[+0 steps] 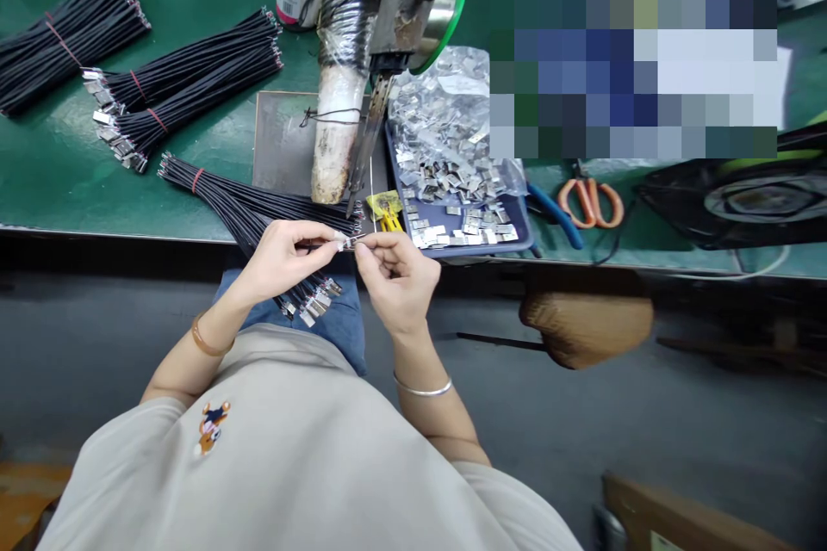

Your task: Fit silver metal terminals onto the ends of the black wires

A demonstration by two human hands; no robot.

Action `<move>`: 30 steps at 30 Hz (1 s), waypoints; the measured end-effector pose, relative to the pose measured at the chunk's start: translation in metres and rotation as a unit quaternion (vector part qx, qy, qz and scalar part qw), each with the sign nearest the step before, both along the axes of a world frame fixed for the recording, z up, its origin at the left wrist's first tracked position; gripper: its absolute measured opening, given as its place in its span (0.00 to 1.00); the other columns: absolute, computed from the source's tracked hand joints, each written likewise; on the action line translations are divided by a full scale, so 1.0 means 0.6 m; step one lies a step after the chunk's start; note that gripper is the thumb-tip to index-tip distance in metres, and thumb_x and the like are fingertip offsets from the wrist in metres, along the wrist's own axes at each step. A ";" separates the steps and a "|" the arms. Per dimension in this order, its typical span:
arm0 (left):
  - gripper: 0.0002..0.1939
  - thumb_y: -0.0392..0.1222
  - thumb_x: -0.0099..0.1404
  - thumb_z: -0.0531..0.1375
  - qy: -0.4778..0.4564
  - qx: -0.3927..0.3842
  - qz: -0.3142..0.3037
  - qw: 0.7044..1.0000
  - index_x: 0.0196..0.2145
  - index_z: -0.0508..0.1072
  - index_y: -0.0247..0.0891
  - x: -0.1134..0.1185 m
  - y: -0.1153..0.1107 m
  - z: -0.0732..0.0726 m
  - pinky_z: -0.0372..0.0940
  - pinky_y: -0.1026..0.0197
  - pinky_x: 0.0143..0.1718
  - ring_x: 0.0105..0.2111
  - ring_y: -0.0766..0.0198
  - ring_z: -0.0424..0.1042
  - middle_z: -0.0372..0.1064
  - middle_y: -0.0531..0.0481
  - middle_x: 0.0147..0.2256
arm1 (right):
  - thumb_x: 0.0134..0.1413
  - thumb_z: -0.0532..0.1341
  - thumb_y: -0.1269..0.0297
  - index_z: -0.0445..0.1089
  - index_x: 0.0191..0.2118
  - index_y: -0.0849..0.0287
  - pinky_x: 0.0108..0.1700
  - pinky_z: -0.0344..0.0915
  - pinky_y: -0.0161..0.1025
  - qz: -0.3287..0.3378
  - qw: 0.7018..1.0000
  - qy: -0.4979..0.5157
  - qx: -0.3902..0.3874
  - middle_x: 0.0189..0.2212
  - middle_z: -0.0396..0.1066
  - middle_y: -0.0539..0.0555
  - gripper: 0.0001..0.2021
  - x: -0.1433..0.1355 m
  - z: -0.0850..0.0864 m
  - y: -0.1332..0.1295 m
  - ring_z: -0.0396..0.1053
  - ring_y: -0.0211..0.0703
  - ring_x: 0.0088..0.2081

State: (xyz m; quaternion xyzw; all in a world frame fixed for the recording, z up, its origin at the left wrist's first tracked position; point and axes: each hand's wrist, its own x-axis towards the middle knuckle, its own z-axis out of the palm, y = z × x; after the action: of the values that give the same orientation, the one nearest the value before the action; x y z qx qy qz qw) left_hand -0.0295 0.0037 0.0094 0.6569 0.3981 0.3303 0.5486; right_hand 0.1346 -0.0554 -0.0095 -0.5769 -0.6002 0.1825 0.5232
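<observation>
My left hand [288, 256] pinches a small metal connector [347, 243] between thumb and fingers at the table's front edge. Close against it, my right hand [399, 274] is closed, its thumb and fingertips at the connector's other side; what they grip is too small to make out. A bundle of black cables [258, 211] with a red tie passes behind and under my left hand, its metal ends hanging over my lap. Above my hands, a metal fixture tip [369, 146] points down beside a taped hose [336, 129]. A thin white strand [372, 194] runs down near my right fingertips.
A blue tray [526, 228] with loose metal connectors and a plastic bag [445, 95] is right of the fixture. Farther right are blue-handled pliers [556, 215], orange scissors [589, 202] and a black fan-like device [730, 202]. More cable bundles [194, 77] lie left; a wooden stool [587, 323] stands below.
</observation>
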 end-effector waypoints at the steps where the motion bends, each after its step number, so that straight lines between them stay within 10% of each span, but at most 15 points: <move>1: 0.09 0.40 0.60 0.63 -0.002 -0.006 0.006 1.000 0.33 0.83 0.33 0.002 -0.001 0.000 0.67 0.67 0.30 0.31 0.63 0.76 0.81 0.44 0.33 | 0.61 0.61 0.66 0.71 0.35 0.57 0.16 0.50 0.28 -0.014 1.000 0.017 0.021 0.15 0.58 0.40 0.03 0.001 0.000 -0.002 0.52 0.28 0.14; 5: 0.09 0.40 0.59 0.63 -0.003 -0.016 0.016 1.000 0.31 0.82 0.32 0.006 -0.003 0.002 0.66 0.68 0.29 0.29 0.65 0.75 0.81 0.47 0.31 | 0.66 0.57 0.64 0.67 0.49 0.54 0.17 0.60 0.28 -0.058 0.991 0.074 0.092 0.23 0.73 0.43 0.08 0.007 -0.007 -0.009 0.63 0.30 0.14; 10: 0.10 0.42 0.59 0.63 -0.018 -0.020 0.025 0.999 0.30 0.82 0.32 0.009 -0.003 0.001 0.66 0.68 0.30 0.28 0.66 0.73 0.80 0.47 0.30 | 0.62 0.63 0.71 0.70 0.42 0.54 0.37 0.79 0.37 -0.046 0.987 -0.057 0.144 0.36 0.81 0.51 0.05 0.016 -0.020 -0.004 0.82 0.41 0.34; 30: 0.10 0.40 0.59 0.59 0.025 0.023 0.170 0.985 0.22 0.70 0.35 0.049 -0.010 0.006 0.48 0.65 0.25 0.22 0.72 0.49 0.52 0.57 0.19 | 0.60 0.61 0.74 0.66 0.34 0.55 0.45 0.82 0.43 0.011 0.987 -0.099 0.126 0.47 0.80 0.57 0.06 0.007 -0.005 0.027 0.82 0.45 0.43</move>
State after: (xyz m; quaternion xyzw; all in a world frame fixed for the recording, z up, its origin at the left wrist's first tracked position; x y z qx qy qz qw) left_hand -0.0001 -0.0020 0.0131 0.6004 0.5097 0.4111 0.4591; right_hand 0.1385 -0.0394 -0.0126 -0.5151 -0.6735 0.0526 0.5276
